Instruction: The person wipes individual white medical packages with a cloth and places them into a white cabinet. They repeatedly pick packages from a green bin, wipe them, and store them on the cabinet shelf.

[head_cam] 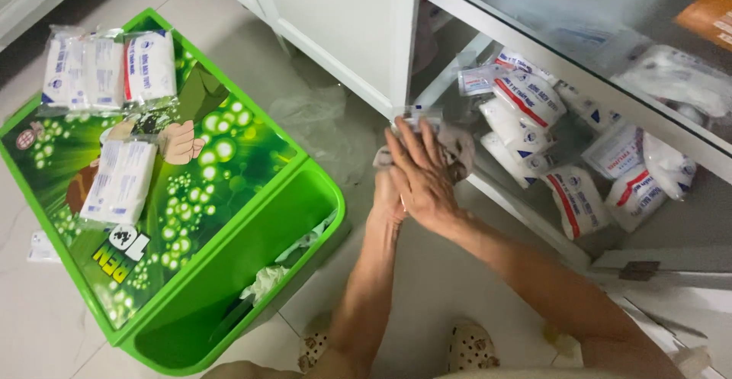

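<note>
Nearest the lens, two patterned slippers (396,346) are standing on the pale tiled floor (427,272), and above them both bare forearms are reaching toward the open white cabinet (343,20). The right hand (422,175) is lying flat, fingers stretched out, pressing over a crumpled grey cloth (457,150) at the edge of the lower cabinet shelf (526,211); the left hand (387,196) is tucked underneath it, and whether its grip is closed on the cloth I cannot tell. Just beyond the cloth, white soft packets with red and blue markings (526,108) are lying heaped on that shelf, seemingly not yet moved. Well apart to the left, a bright green plastic bin with a cartoon-printed lid (229,196) is carrying several similar white packets (107,70) on top, so some appear already taken out. Crumpled white scraps (267,278) are lying inside the bin's open compartment, and a clear plastic bag (316,123) is lying on the floor between bin and cabinet.
</note>
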